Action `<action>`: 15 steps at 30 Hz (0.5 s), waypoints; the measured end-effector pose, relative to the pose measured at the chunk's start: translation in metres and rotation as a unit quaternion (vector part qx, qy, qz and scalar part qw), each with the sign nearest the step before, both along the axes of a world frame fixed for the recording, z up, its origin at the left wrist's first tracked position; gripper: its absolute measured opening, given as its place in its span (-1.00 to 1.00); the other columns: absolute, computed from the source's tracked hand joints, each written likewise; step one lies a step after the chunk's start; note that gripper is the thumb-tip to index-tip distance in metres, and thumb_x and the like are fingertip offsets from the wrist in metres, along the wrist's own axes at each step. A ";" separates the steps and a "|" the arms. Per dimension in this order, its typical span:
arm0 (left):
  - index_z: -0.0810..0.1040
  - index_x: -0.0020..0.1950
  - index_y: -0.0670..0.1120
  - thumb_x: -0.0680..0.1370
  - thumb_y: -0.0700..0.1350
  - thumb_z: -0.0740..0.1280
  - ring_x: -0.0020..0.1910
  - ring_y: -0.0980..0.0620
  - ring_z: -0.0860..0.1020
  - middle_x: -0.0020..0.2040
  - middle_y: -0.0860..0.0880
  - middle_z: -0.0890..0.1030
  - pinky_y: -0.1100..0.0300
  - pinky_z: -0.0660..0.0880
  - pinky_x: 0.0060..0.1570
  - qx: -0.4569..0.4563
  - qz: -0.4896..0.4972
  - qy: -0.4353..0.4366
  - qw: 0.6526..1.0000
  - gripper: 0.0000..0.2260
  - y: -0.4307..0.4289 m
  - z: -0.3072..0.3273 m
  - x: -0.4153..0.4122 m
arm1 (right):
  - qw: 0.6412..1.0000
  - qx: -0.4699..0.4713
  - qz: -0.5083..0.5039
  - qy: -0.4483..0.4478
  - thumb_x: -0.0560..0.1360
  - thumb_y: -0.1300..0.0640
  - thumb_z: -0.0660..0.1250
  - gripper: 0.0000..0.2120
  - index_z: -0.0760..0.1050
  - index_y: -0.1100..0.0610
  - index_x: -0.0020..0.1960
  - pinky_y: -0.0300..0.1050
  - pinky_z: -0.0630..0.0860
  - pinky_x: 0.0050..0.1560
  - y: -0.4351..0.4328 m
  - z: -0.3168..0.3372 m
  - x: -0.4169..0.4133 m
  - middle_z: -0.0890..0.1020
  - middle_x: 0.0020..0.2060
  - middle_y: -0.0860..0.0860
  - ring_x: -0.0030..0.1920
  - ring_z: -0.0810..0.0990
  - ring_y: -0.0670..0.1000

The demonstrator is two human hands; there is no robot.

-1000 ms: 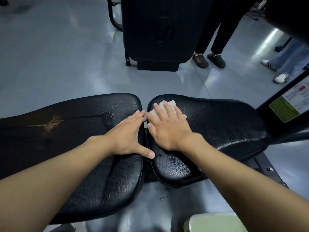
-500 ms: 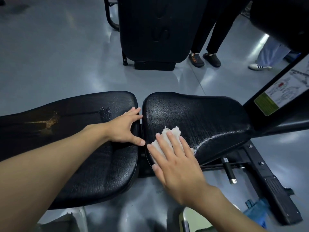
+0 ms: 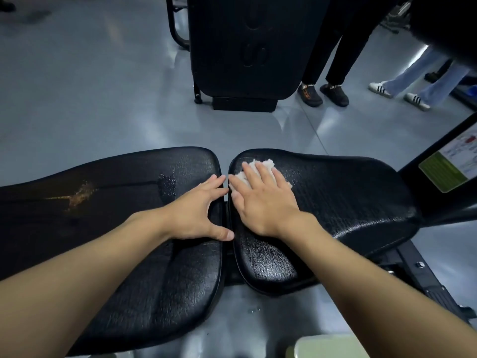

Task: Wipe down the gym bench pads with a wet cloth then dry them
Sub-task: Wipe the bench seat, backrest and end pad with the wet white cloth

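Two black bench pads lie side by side with a narrow gap between them. The long left pad (image 3: 116,202) carries a worn brownish patch on its left part. The right seat pad (image 3: 348,192) glistens with wet streaks. My right hand (image 3: 260,200) lies flat on a white cloth (image 3: 263,165), pressing it onto the far left corner of the right pad; only the cloth's edges show past my fingers. My left hand (image 3: 198,213) rests spread on the right edge of the left pad, its thumb at the gap, holding nothing.
A black upright machine pad (image 3: 245,47) stands on the grey floor beyond the bench. Two people's legs and shoes (image 3: 322,94) stand at the back right. A black frame with a green label (image 3: 444,171) rises at the right. A pale container (image 3: 333,347) sits at the bottom edge.
My right hand slid the cloth from the near edge of the right pad back up to its far left corner. My left hand stayed on the left pad's edge.
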State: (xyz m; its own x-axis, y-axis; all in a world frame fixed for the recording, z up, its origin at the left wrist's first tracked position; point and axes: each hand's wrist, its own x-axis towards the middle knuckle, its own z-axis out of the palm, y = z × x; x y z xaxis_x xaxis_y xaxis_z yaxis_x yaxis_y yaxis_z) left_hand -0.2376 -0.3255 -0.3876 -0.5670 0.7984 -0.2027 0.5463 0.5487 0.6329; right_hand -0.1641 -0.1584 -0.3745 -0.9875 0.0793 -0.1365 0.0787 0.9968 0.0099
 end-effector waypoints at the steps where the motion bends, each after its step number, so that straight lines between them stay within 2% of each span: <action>1: 0.12 0.59 -0.08 0.31 0.15 0.58 0.54 0.23 -0.20 0.61 0.09 -0.09 0.35 -0.15 0.43 -0.002 -0.003 0.005 1.000 0.00 0.000 0.001 -0.001 | 1.000 -0.001 -0.008 -0.007 0.66 -0.12 -0.17 -0.49 -0.02 -0.12 0.60 0.17 -0.24 0.53 0.003 0.000 -0.014 -0.07 0.61 0.03 0.59 -0.19 0.11; 4: 0.08 0.60 -0.08 0.26 0.26 0.55 0.54 0.21 -0.22 0.61 0.08 -0.12 0.28 -0.15 0.48 -0.020 -0.014 0.020 1.000 0.08 0.001 0.004 0.001 | 0.999 -0.007 -0.032 -0.039 0.66 -0.09 -0.16 -0.51 0.03 -0.11 0.59 0.19 -0.23 0.52 0.008 0.003 -0.055 -0.07 0.61 0.03 0.59 -0.18 0.11; 8: -0.11 0.61 0.03 0.13 0.49 0.42 0.53 0.21 -0.24 0.61 0.09 -0.12 0.13 -0.17 0.54 -0.020 0.010 0.023 0.999 0.25 0.009 0.003 0.007 | 0.997 -0.007 -0.052 -0.063 0.66 -0.08 -0.16 -0.51 0.10 -0.10 0.57 0.20 -0.20 0.52 0.014 0.006 -0.083 -0.03 0.61 0.03 0.59 -0.14 0.13; 10: -0.14 0.61 0.07 0.11 0.52 0.39 0.54 0.18 -0.24 0.61 0.05 -0.11 0.11 -0.18 0.54 -0.023 0.017 0.031 0.999 0.25 0.012 0.002 0.007 | 0.997 -0.006 -0.048 -0.060 0.66 -0.08 -0.17 -0.50 0.08 -0.10 0.58 0.19 -0.20 0.52 0.016 0.005 -0.083 -0.03 0.61 0.03 0.59 -0.13 0.13; 15: -0.10 0.61 0.02 0.09 0.55 0.34 0.55 0.14 -0.25 0.61 0.02 -0.14 0.13 -0.21 0.52 -0.054 0.007 0.045 0.997 0.26 0.014 0.005 0.008 | 0.998 -0.002 -0.040 -0.044 0.67 -0.08 -0.19 -0.50 0.00 -0.09 0.60 0.18 -0.18 0.53 0.025 0.006 -0.075 -0.04 0.61 0.04 0.59 -0.12 0.11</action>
State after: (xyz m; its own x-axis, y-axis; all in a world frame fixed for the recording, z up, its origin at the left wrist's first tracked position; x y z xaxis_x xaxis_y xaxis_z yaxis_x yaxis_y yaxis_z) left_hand -0.2294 -0.3115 -0.3826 -0.5975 0.7666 -0.2350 0.5905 0.6190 0.5178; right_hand -0.2387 -0.1335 -0.3689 -0.9622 0.1560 -0.2233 0.1562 0.9876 0.0169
